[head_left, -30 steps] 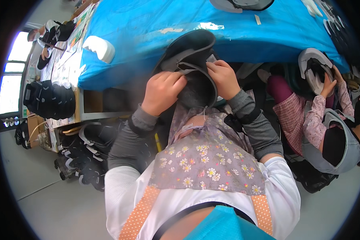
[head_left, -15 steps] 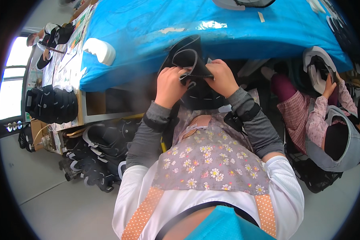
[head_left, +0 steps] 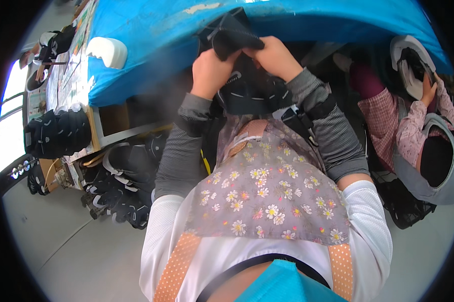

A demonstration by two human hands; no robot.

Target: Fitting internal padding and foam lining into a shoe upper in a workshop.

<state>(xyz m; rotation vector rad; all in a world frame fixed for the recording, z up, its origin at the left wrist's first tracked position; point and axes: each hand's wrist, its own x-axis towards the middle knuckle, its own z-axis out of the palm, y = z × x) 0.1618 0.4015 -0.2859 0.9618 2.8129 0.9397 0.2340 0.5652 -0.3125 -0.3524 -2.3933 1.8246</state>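
In front of me I hold a black padded fabric piece (head_left: pixel 252 95), its upper part a folded, stiff flap (head_left: pixel 229 32) that stands up at the edge of the blue-covered table. My left hand (head_left: pixel 212 73) is closed on the left side of the flap; some of its fingers are hidden behind the fabric. My right hand (head_left: pixel 277 58) pinches the flap's right edge, its fingertips turned inward near the left hand. The wider lower body of the piece hangs below both hands, above my flowered apron (head_left: pixel 267 191).
A curved white foam piece (head_left: pixel 107 52) rests on the blue table cover (head_left: pixel 151 55). Black padded pieces hang stacked at left (head_left: pixel 58 132), with a heap (head_left: pixel 121 186) below. At right, a seated co-worker holds a white foam-edged piece (head_left: pixel 408 50). Another person works at far left.
Both my hands and the black piece have shifted upward in view, and the hands are closer together. The flap's open loop now looks more folded over. The surroundings shifted with the head's movement.
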